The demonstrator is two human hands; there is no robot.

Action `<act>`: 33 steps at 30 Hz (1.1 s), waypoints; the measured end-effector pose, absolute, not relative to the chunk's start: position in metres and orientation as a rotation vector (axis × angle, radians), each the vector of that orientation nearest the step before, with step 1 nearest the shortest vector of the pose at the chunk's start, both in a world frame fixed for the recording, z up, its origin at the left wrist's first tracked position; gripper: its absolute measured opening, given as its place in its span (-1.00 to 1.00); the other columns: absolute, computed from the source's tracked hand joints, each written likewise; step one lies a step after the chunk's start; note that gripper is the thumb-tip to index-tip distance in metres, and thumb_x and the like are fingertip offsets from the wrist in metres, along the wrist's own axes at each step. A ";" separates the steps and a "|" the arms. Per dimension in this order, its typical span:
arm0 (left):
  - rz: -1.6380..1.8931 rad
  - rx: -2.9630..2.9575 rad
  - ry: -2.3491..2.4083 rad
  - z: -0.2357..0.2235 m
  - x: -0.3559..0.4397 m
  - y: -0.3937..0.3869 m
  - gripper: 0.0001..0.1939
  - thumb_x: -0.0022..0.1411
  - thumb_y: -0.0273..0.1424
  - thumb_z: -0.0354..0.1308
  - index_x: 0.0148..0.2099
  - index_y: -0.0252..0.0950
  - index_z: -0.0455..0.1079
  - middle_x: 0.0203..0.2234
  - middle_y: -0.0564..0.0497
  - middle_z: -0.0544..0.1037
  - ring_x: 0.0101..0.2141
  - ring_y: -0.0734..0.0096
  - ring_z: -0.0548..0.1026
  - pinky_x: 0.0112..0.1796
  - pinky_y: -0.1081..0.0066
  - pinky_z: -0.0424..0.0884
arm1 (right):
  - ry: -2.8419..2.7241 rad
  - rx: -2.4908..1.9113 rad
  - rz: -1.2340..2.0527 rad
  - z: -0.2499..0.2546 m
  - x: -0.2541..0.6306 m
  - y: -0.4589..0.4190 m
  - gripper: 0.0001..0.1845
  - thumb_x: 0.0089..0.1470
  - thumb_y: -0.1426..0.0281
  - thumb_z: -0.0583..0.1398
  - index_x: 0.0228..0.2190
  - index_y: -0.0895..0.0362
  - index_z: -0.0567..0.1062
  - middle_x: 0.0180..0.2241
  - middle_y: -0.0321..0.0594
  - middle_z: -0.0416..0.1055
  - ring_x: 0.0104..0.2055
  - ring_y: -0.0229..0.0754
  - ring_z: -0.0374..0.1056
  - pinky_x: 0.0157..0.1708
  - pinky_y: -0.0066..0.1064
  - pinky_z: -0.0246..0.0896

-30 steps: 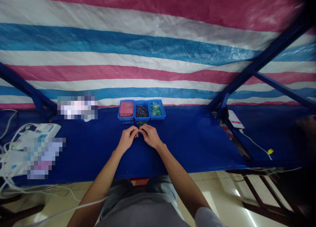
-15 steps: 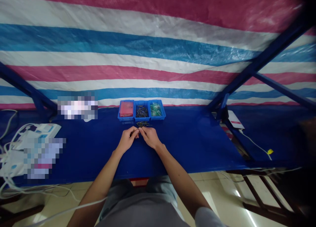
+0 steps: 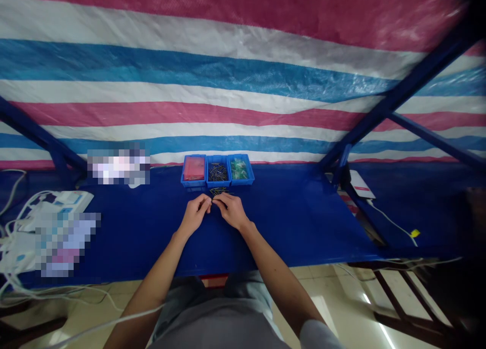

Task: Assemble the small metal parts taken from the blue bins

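My left hand (image 3: pixel 195 213) and my right hand (image 3: pixel 232 210) rest on the blue table (image 3: pixel 296 222), fingertips pinched together between them on something too small to make out. Just beyond the fingers lies a small pile of thin dark pins (image 3: pixel 219 191). Behind it stand three blue bins in a row: the left bin (image 3: pixel 194 169) with red contents, the middle bin (image 3: pixel 217 171) with dark pins, the right bin (image 3: pixel 240 168) with green pieces.
White cables and boxes (image 3: pixel 45 212) lie at the table's left end. A blue metal frame post (image 3: pixel 343 159) rises at the right, with a white card (image 3: pixel 360 184) and a cable beside it. A striped tarp (image 3: pixel 243 75) hangs behind.
Both hands have stayed pinched together in almost the same place, with only slight finger movement.
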State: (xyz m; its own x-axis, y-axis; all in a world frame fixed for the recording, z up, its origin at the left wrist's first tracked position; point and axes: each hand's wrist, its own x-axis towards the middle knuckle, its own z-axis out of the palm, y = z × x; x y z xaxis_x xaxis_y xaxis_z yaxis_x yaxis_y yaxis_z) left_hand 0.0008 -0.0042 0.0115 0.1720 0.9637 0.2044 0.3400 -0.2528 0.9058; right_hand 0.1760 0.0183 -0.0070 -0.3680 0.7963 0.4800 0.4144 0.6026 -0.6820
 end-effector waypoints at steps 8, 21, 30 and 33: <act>1.089 1.729 1.209 0.010 0.000 -0.004 -0.66 0.42 -0.20 0.00 -0.37 -0.29 0.33 -0.55 0.09 0.42 -0.49 0.46 0.39 -0.36 0.46 0.28 | -2.110 -1.062 0.531 -0.003 0.176 0.016 -0.62 0.39 0.27 0.01 -0.42 0.11 0.45 -0.46 -0.24 0.46 -0.44 -0.26 0.36 -0.37 -0.47 0.11; 1.074 1.711 1.275 0.008 0.000 -0.001 -0.64 0.41 -0.14 -0.02 -0.34 -0.27 0.33 -0.57 0.10 0.42 -0.50 0.44 0.39 -0.36 0.46 0.27 | -1.959 -0.993 0.592 -0.007 0.176 0.017 -0.80 0.32 0.34 0.08 -0.18 0.09 0.50 -0.24 -0.18 0.54 -0.22 -0.17 0.46 -0.19 -0.41 0.27; 1.106 1.647 1.210 0.008 0.001 -0.002 -0.70 0.38 -0.16 0.04 -0.26 -0.28 0.37 -0.54 0.09 0.45 -0.48 0.44 0.42 -0.35 0.46 0.34 | -1.970 -1.034 0.582 -0.007 0.176 0.018 -0.77 0.35 0.33 0.04 -0.19 0.10 0.48 -0.27 -0.17 0.52 -0.25 -0.18 0.44 -0.21 -0.42 0.23; 1.115 1.645 1.208 0.007 0.001 -0.002 -0.70 0.38 -0.16 0.04 -0.26 -0.29 0.37 -0.53 0.08 0.45 -0.48 0.44 0.42 -0.35 0.46 0.34 | -1.977 -1.051 0.570 -0.007 0.175 0.018 -0.75 0.36 0.30 0.04 -0.22 0.11 0.48 -0.31 -0.19 0.52 -0.30 -0.19 0.43 -0.26 -0.42 0.21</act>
